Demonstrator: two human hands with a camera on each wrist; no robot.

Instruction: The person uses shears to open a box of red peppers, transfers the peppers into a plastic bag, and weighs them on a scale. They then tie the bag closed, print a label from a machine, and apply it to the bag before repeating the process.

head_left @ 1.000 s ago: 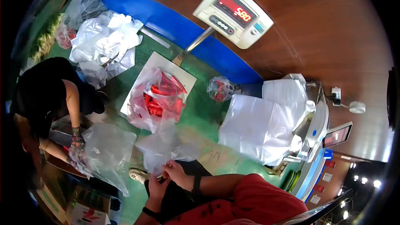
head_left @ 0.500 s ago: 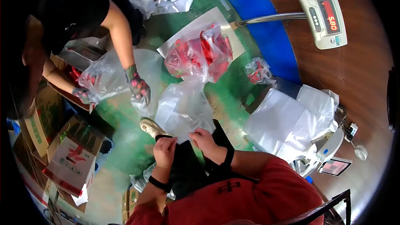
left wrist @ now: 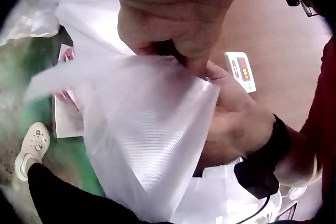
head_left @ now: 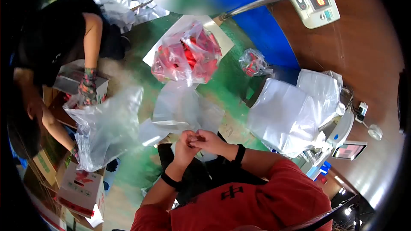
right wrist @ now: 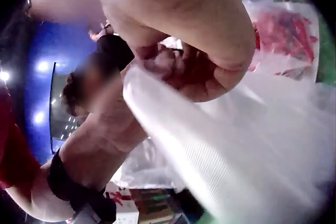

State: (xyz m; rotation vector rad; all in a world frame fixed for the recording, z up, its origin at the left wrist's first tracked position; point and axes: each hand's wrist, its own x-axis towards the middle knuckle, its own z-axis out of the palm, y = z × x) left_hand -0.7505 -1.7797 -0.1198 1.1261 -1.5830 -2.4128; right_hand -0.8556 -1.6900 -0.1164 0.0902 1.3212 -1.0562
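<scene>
A thin translucent plastic bag (head_left: 177, 107) hangs in front of my body, spread out below both hands. My left hand (head_left: 186, 149) pinches its edge with curled fingers. Close against it, my right hand (head_left: 212, 142) pinches the same edge. In the left wrist view, the textured plastic (left wrist: 149, 129) drapes down from the fingers. The right wrist view has the bag (right wrist: 210, 150) crossing in front of the hands, partly hiding the left one. Beyond it, a clear bag of red peppers (head_left: 188, 55) rests on the scale platform (head_left: 224, 42).
The scale display (head_left: 306, 0) glows red on its pole. Stacked plastic bags (head_left: 282, 111) lie at the right. A small bag with red contents (head_left: 254, 63) sits near the blue wall. At left, a person in gloves (head_left: 87, 87) handles another plastic bag (head_left: 111, 124) beside cardboard boxes (head_left: 81, 188).
My hands have come together at the bag's edge after being slightly apart. The head view has swung round. The gloved person's plastic bag has been moved and spread.
</scene>
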